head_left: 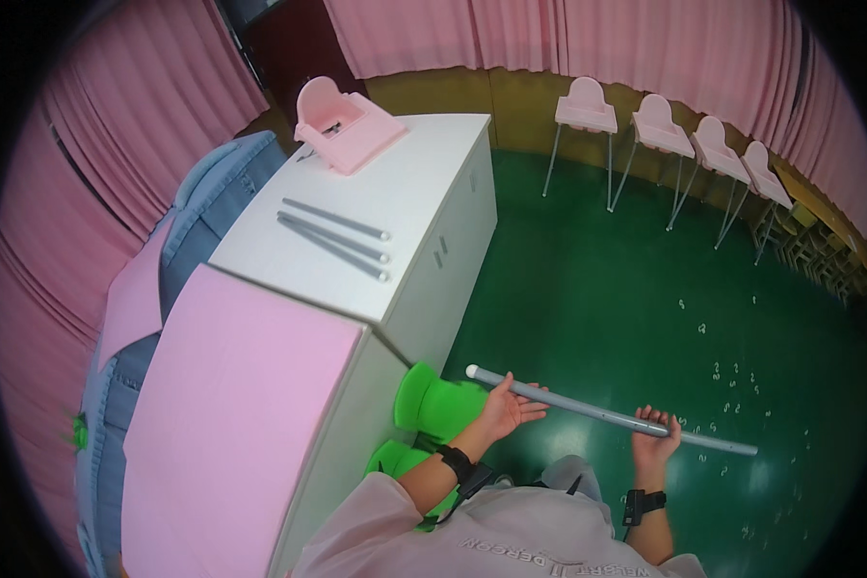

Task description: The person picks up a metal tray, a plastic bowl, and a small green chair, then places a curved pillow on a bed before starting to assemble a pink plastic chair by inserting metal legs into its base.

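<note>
Above green floor point(645, 289), grey pole point(607, 412) level in both hands, left-to-right.

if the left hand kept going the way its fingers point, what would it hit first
Probably nothing close: the left hand, open under the grey pole, points out over bare green floor. The white cabinet lies off to its left, though depth is unclear.
</note>
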Demonstrator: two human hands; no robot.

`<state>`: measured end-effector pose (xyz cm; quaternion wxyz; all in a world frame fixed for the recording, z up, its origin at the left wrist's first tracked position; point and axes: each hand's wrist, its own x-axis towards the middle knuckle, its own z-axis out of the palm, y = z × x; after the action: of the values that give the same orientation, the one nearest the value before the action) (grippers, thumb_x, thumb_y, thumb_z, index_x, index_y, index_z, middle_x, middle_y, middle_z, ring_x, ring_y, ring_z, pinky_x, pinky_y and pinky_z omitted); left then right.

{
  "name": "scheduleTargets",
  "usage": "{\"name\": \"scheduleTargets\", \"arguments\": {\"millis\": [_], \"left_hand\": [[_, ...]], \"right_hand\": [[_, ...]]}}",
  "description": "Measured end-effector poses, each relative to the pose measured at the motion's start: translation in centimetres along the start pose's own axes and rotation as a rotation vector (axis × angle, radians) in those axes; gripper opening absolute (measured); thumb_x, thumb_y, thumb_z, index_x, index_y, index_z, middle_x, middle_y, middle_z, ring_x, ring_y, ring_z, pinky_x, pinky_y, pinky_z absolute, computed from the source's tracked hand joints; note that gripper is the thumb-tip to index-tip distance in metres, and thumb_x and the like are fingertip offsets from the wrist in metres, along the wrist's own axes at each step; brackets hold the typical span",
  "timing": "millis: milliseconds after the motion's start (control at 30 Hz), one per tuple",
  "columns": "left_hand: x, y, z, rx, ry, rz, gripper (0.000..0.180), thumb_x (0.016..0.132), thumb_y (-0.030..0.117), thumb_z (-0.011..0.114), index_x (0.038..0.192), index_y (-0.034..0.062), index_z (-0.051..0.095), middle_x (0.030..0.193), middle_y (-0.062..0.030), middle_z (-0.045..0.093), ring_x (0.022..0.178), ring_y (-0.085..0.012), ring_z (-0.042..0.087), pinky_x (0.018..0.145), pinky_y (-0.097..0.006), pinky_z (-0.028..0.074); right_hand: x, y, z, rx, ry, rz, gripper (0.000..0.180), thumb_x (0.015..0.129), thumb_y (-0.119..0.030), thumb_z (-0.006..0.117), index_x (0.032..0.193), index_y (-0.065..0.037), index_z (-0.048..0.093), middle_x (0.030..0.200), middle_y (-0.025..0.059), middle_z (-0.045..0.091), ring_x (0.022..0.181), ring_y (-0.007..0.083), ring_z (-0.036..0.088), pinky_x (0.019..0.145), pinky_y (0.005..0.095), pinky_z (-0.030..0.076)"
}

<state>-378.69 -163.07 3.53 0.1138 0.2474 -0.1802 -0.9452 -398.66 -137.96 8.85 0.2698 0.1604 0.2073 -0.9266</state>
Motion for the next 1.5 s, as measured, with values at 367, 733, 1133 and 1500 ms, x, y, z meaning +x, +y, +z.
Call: {"name": "scheduleTargets", "arguments": {"millis": [367, 733, 1133, 1500], "left_hand": [[22.9, 20.8, 3.1, 0.391, 0.037, -0.238, 0.056, 0.096, 0.047, 0.035, 0.120, 0.0003, 0.053, 0.118, -0.0169, 0.060, 0.102, -0.0321, 0.061, 0.088, -0.047, 0.048], [34.2, 55.0, 2.0, -0.288, 0.068, 1.023, 0.028, 0.092, 0.030, 0.046, 0.099, 0.0084, 0.063, 0.095, -0.0048, 0.068, 0.085, -0.0273, 0.063, 0.078, -0.042, 0.049], [45.4, 94.9, -4.0, 0.205, 0.971, 1.047, 0.029, 0.089, 0.034, 0.047, 0.096, 0.0073, 0.056, 0.090, -0.0068, 0.064, 0.073, -0.0228, 0.061, 0.067, -0.036, 0.050], [56.3, 114.5, -12.5, 1.168, 1.823, 0.805, 0.053, 0.073, 0.043, 0.068, 0.102, -0.0014, 0.060, 0.090, -0.0146, 0.067, 0.080, -0.0294, 0.064, 0.074, -0.037, 0.050]], "right_hand": [[35.0, 2.6, 11.9, 0.022, -0.113, 0.108, 0.029, 0.087, -0.023, 0.052, 0.063, -0.012, 0.039, 0.054, 0.0020, 0.034, 0.058, 0.0180, 0.042, 0.077, 0.0399, 0.043], [61.9, 14.5, 43.1, -0.418, -0.565, 0.302, 0.031, 0.090, -0.027, 0.047, 0.065, -0.013, 0.036, 0.051, -0.0015, 0.028, 0.049, 0.0121, 0.030, 0.062, 0.0312, 0.037], [86.0, 29.1, 66.2, -0.413, -0.912, 0.312, 0.026, 0.092, -0.025, 0.045, 0.071, -0.012, 0.035, 0.047, -0.0005, 0.031, 0.043, 0.0118, 0.030, 0.056, 0.0301, 0.036], [109.6, 38.8, 81.7, -0.727, -0.998, 0.200, 0.026, 0.094, -0.022, 0.047, 0.073, -0.011, 0.035, 0.045, -0.0008, 0.032, 0.036, 0.0091, 0.030, 0.044, 0.0256, 0.035]]}}
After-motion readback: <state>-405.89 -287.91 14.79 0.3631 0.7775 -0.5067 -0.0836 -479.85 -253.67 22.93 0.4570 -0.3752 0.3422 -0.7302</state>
